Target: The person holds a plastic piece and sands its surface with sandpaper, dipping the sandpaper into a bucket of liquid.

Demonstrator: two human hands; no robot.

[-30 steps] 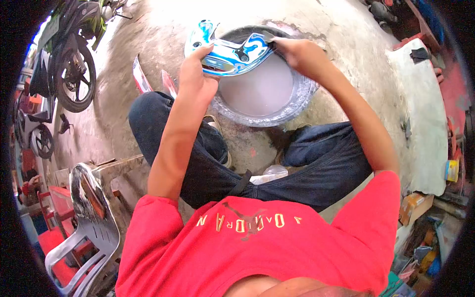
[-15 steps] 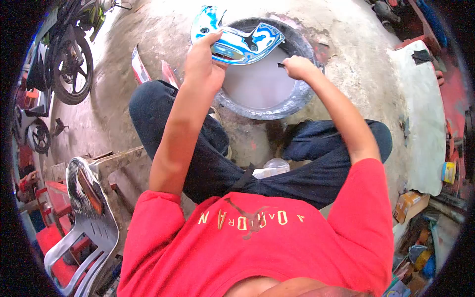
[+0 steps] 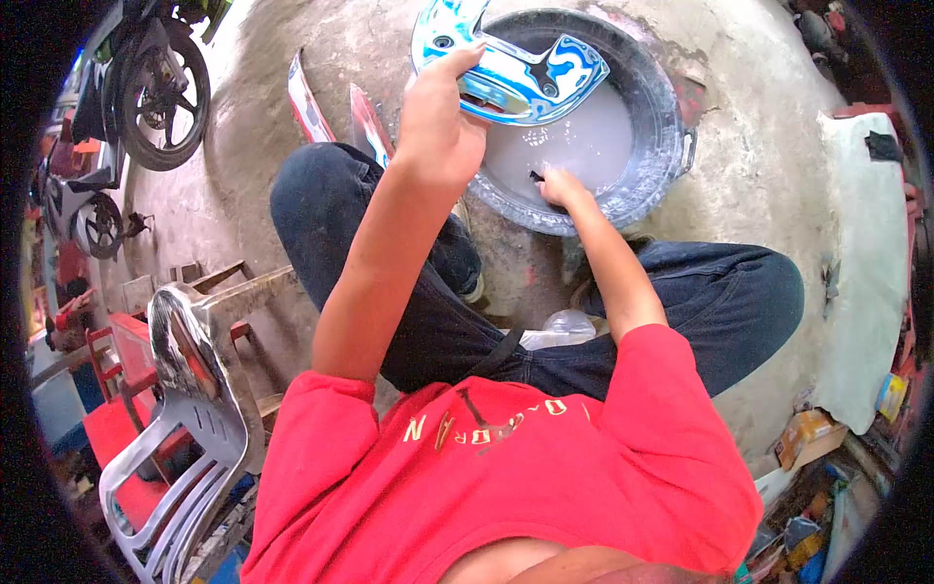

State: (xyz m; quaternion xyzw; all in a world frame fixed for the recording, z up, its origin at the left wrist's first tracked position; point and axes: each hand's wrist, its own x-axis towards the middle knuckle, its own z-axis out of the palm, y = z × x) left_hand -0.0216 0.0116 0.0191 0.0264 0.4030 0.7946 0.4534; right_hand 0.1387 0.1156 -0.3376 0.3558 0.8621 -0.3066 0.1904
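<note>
My left hand [image 3: 446,122] grips a motorcycle fairing panel [image 3: 511,76], glossy with blue, white and silvery patches, by its near left edge, thumb on top. The panel is held over the far left part of a round black basin [image 3: 664,146] of cloudy whitish water [image 3: 593,146]. Low over the basin's near side, my right hand [image 3: 564,189] is closed on a small black piece [image 3: 536,176]; its kind is too small to make out. Whether the fingertips touch the water I cannot tell.
Two red-and-white panels [image 3: 309,102] lie on the concrete floor left of the basin. A clear plastic bag [image 3: 564,329] sits between my legs. At left are a grey plastic chair [image 3: 209,419] and a motorcycle wheel [image 3: 163,97]. A cardboard box [image 3: 809,438] is at right.
My right hand has moved down and inward from the basin's right side to its near side, low over the water. My left hand still holds the panel. The whole view has shifted.
</note>
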